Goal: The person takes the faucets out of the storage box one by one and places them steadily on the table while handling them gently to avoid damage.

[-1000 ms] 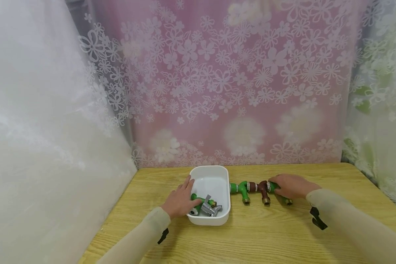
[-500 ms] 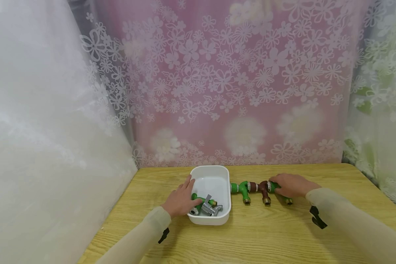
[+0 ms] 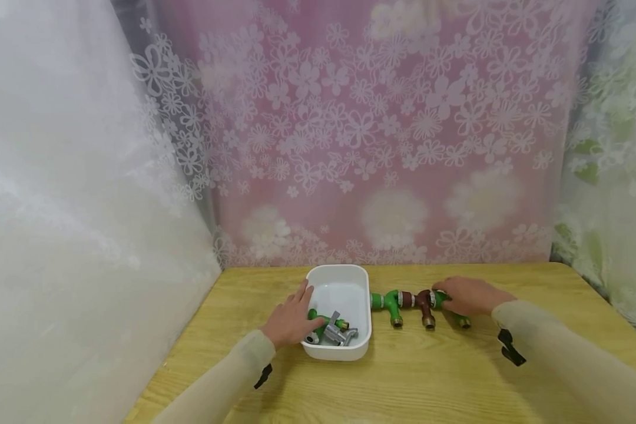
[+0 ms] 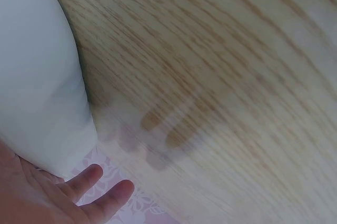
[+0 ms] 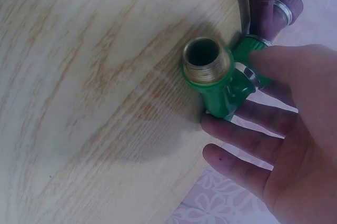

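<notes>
A white plastic bin stands mid-table, and my left hand rests on its left rim, thumb over the inside, fingers spread. In the left wrist view, two fingers of the left hand stretch out beside the bin's outer wall. Right of the bin lies a row of joined pipe fittings: a green one, a maroon one and another green pipe fitting with a brass threaded outlet. My right hand holds that last fitting, thumb on one side and fingers behind it.
Inside the bin lie a silver tap and a green fitting with a brass end. The wooden table ends at a pink flowered curtain. White sheeting hangs at its left edge.
</notes>
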`<state>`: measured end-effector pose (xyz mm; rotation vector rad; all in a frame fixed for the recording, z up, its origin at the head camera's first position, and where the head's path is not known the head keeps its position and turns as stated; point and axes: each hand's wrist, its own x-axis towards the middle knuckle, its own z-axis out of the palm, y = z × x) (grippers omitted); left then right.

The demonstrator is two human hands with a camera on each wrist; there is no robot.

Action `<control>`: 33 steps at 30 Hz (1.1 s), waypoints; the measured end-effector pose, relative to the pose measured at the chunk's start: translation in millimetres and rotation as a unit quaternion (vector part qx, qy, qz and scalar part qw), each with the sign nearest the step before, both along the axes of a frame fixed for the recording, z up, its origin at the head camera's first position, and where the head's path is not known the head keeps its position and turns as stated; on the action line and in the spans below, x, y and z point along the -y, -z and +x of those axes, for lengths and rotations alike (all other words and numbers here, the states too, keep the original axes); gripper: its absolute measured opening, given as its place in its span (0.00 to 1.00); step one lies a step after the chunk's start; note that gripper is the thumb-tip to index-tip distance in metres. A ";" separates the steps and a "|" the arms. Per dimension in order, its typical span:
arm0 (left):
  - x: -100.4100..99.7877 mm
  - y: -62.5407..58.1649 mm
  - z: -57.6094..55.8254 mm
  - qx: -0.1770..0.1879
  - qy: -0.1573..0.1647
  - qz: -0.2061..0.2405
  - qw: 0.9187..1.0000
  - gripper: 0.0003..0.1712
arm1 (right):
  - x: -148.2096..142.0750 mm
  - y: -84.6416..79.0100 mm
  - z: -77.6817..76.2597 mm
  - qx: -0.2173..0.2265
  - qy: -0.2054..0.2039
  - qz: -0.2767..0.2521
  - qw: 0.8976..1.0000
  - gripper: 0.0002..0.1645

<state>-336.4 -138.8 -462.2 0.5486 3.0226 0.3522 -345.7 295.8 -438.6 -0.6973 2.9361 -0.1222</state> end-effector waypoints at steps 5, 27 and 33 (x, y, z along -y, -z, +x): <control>-0.5 -2.1 0.1 0.009 -0.003 0.000 1.000 0.53 | 0.8 -7.8 0.1 0.007 0.001 0.007 1.000 0.29; -1.8 -2.6 -1.5 0.006 -0.017 -0.002 1.000 0.46 | 40.8 -43.1 0.0 -0.003 -0.062 0.001 0.998 0.20; -1.5 -0.5 -2.9 0.003 -0.015 -0.003 1.000 0.44 | 61.5 -54.5 0.4 0.007 -0.079 -0.011 0.997 0.19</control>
